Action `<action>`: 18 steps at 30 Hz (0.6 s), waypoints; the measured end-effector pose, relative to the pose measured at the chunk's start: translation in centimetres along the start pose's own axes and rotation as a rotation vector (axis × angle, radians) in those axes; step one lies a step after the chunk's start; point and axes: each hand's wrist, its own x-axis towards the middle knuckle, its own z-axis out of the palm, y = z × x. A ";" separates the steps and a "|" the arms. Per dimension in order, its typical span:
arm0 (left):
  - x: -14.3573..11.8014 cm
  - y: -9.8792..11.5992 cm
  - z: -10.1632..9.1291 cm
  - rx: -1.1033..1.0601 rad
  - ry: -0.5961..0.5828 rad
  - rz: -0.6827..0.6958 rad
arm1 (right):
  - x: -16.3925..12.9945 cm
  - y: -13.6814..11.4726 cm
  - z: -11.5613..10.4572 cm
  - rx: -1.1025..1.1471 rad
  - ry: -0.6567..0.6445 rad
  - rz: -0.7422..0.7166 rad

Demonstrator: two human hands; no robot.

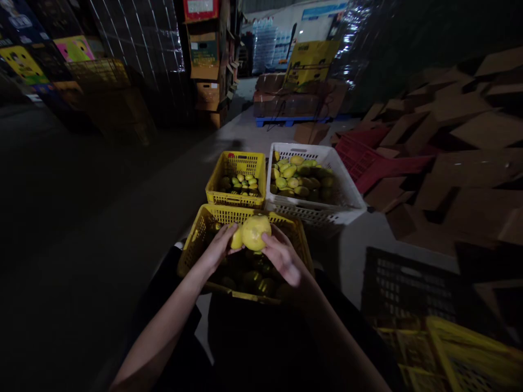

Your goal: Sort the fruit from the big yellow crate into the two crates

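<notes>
Big yellow fruit (256, 232) sits against your right fingers (275, 250), which hold its side. Your left fingers (225, 234) hold another fruit (236, 238) beside it, over the yellow crate (195, 235).

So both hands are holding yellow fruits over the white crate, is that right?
Not quite: it's the nearest yellow crate, not the white crate. The head view shows the left hand and right hand holding yellow fruits over it; the white one stands farther back.

Bare forearms (175, 316), ungloved hands (221, 246), dark legwear (152, 296)
</notes>
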 end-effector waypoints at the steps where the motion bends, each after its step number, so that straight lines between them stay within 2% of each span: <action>1: 0.1 -0.2 0.1 0.004 -0.012 -0.009 | 0.1 0.1 0.1 0.062 -0.004 0.026; 5: 0.3 0.0 0.2 -0.049 -0.012 -0.086 | 1.0 0.5 -0.2 0.267 -0.008 0.108; 10: 0.4 0.9 0.1 -0.125 0.070 -0.148 | 1.0 0.1 -0.7 0.349 0.052 0.176; 15: 0.4 1.0 0.1 -0.264 -0.008 -0.157 | 0.6 -0.5 -1.1 0.342 0.070 0.198; 18: 0.4 0.9 0.1 -0.306 -0.032 -0.200 | 0.6 0.0 -1.8 0.311 0.064 0.201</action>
